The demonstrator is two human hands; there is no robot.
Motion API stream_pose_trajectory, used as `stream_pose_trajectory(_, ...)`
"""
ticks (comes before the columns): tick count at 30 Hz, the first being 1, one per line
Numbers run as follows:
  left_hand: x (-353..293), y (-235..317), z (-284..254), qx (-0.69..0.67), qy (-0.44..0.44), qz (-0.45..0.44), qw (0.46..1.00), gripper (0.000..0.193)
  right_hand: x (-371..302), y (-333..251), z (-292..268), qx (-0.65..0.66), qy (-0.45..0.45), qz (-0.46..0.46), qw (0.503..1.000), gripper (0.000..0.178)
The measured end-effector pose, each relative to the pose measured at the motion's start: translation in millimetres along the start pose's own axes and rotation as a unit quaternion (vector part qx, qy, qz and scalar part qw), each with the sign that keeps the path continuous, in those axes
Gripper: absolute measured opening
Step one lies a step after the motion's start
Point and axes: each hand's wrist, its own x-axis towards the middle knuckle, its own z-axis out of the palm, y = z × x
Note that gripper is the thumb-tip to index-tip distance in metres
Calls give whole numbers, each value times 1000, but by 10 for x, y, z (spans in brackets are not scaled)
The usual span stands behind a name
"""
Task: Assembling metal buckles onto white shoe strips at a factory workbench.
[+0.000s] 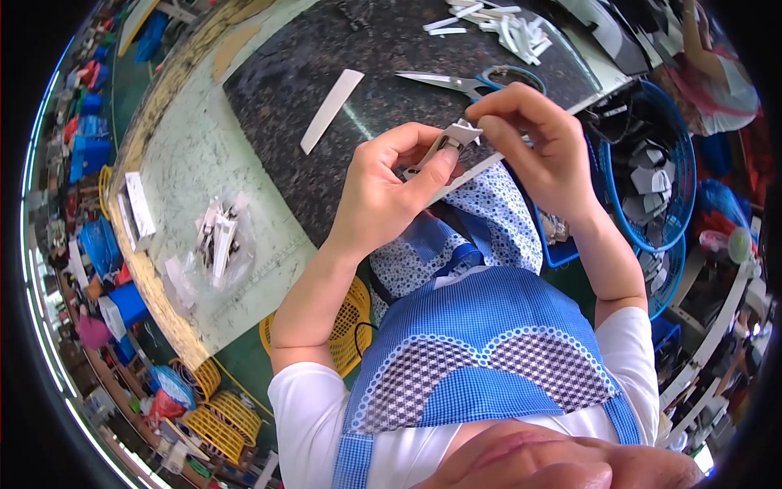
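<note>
A short white strap piece point(463, 130) with a small metal buckle point(450, 145) is pinched between the thumb and fingers of my left hand point(391, 175). My right hand point(542, 147) is closed in a pinch at the upper end of that strap; whatever lies between its fingertips is too small to make out. Just beyond my hands, scissors point(456, 83) with blue handles rest on the dark speckled slab point(277, 73). A single flat white strip point(331, 112) lies on the slab to the left.
Several white strips point(517, 33) are heaped at the slab's far right. On the pale board point(183, 122) at left sits a clear plastic bag point(220, 244) of buckled straps, near a small white box point(138, 210). Blue baskets point(691, 175) of dark and grey pieces stand at right, a yellow basket point(352, 322) below.
</note>
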Motion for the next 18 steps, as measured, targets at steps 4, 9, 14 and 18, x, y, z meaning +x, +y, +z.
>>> stream_pose_trajectory(4,-116,-25,-101,72,76,21,994,19,96,-71,130,6,-100,18,995,19)
stream_pose_trajectory(9,-267,-141,-304,178,69,114,975,20,170,-43,329,82,-184,125,972,14)
stream_pose_trajectory(14,-588,-6,-603,353,143,196,904,10,164,73,647,252,-248,171,920,19)
stream_pose_trajectory(18,-1083,76,-1431,569,386,157,709,13,242,56,781,163,-278,110,940,27)
